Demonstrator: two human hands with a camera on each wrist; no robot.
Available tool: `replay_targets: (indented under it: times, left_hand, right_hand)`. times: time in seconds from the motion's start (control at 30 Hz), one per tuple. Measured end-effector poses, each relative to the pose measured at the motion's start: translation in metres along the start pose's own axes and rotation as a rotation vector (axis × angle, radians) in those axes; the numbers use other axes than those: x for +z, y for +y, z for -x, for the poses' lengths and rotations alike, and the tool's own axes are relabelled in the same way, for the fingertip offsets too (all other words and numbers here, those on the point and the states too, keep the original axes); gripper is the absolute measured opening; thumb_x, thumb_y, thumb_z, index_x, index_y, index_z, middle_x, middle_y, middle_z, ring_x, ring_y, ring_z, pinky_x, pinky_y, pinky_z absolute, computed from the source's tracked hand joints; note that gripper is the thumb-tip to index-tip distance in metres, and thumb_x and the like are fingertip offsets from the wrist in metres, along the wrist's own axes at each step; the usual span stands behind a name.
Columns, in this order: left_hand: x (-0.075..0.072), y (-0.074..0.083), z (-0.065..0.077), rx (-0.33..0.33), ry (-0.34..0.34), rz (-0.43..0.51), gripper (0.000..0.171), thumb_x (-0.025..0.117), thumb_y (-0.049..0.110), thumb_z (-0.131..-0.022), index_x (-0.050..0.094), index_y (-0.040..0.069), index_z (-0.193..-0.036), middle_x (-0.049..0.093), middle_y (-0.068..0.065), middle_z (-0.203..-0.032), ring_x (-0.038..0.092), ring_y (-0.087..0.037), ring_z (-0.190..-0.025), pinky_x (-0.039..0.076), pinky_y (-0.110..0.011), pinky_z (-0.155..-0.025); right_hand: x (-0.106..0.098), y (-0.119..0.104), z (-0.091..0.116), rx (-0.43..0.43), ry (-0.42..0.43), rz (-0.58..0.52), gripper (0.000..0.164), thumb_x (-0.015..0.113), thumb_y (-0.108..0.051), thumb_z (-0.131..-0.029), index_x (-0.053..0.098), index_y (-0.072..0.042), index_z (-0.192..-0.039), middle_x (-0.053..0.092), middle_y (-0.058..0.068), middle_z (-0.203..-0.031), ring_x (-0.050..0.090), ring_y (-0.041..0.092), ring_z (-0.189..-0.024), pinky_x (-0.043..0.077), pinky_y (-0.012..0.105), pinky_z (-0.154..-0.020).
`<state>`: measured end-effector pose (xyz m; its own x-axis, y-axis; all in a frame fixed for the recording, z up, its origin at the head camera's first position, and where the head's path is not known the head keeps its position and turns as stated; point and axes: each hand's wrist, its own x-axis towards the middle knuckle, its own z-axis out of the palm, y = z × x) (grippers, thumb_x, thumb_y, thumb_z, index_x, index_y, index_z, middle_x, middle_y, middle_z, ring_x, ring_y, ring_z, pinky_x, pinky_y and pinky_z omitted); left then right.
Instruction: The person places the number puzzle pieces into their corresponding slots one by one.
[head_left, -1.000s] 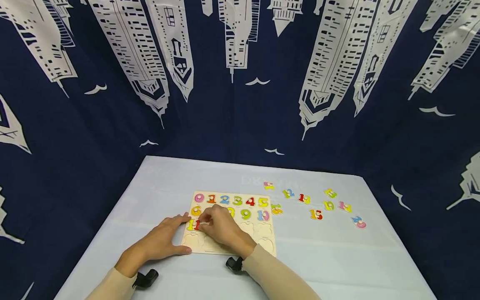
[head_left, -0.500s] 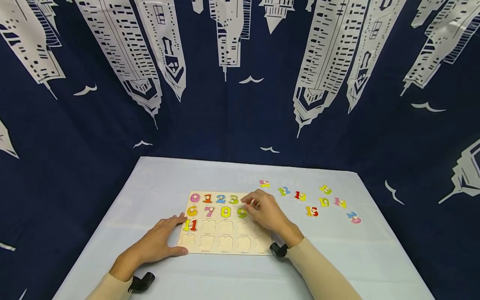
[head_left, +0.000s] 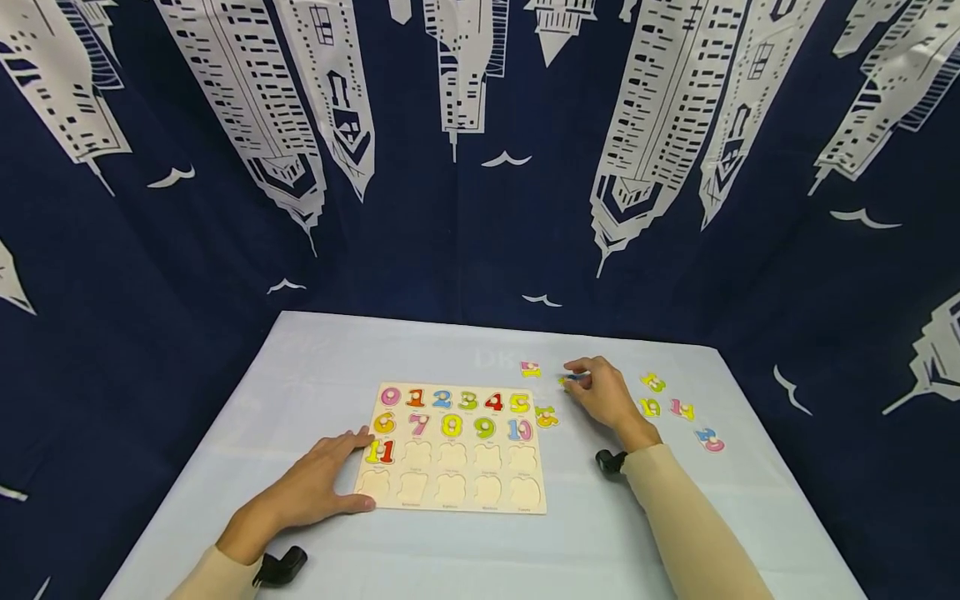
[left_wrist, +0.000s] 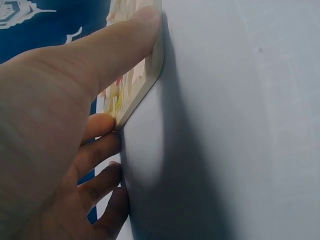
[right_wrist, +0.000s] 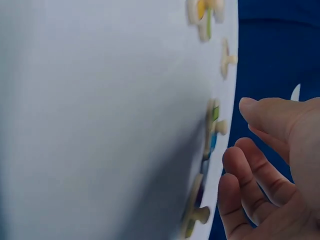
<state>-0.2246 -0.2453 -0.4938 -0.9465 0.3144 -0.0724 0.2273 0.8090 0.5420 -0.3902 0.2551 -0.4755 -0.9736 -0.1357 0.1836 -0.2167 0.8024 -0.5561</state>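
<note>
A wooden number puzzle board lies on the table, with pieces 0 to 11 in its upper recesses and bare recesses below. My left hand rests at its left edge, thumb over the near corner and fingers extended along the side. Past the board's right side, my right hand is at the green-and-blue 12 piece, mostly covered by the fingers in the head view. In the right wrist view the thumb and fingers are spread apart beside the piece's knob, holding nothing.
Loose number pieces lie right of the board: a pink-and-yellow one, the 16 against the board's edge, the 19, the 14 and the 20. A dark blue printed cloth hangs behind the white table.
My right hand has moved from the 11 piece on the board rightward to the 12 piece among the loose ones. The left hand keeps its place at the board's edge.
</note>
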Motion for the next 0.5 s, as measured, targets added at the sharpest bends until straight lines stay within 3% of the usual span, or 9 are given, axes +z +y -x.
replay_targets:
  times: [0.3,0.5]
  left_hand:
    - [-0.002,0.0,0.001,-0.009,0.001,0.005,0.105,0.101,0.058,-0.088,0.056,0.014,-0.172,0.047,-0.019,-0.185,0.047,-0.052,-0.167,0.041,-0.075,-0.135]
    - [-0.001,-0.002,-0.001,-0.02,-0.008,0.019,0.104,0.101,0.057,-0.087,0.056,0.016,-0.171,0.047,-0.016,-0.186,0.045,-0.051,-0.169,0.039,-0.075,-0.136]
  right_hand:
    - [0.004,0.012,-0.013,0.008,-0.046,0.04,0.017,0.08,-0.006,-0.109,0.085,-0.002,-0.125,0.079,0.018,-0.115,0.072,0.028,-0.102,0.06,0.046,-0.096]
    - [0.006,0.013,-0.014,-0.001,-0.048,0.068,0.012,0.078,-0.006,-0.11,0.085,-0.002,-0.119,0.081,0.012,-0.103,0.07,0.024,-0.094,0.058,0.041,-0.09]
